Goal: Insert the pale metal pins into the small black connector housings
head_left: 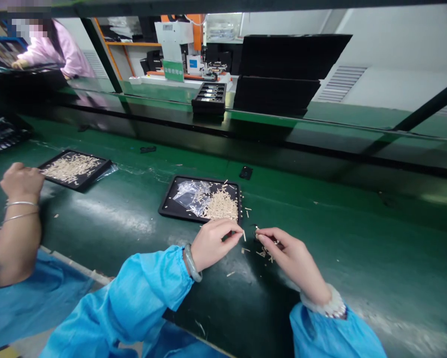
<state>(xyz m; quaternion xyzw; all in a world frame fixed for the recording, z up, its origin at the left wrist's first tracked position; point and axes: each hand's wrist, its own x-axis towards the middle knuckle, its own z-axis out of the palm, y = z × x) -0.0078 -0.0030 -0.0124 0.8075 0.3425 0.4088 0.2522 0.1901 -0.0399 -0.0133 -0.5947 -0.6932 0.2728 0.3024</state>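
Observation:
Between thumb and forefinger, my left hand [218,241] pinches a small beige strip [244,235], just below the right corner of a black tray [166,211]. Beige pieces [221,203] are heaped in that tray beside a clear plastic bag [190,195]. To the right, my right hand [288,256] pinches a small dark part with a pale tip [257,228]; its exact shape is too small to tell. Loose beige pieces [263,252] lie on the green table under and beside the right fingertips. The two hands are apart.
A co-worker's hand [22,184] is at a second black tray [81,186] of beige pieces on the left. Small black parts [246,172] lie behind the trays. Beyond stand a shelf edge [178,124], a black box [209,99] and a person in pink [72,52].

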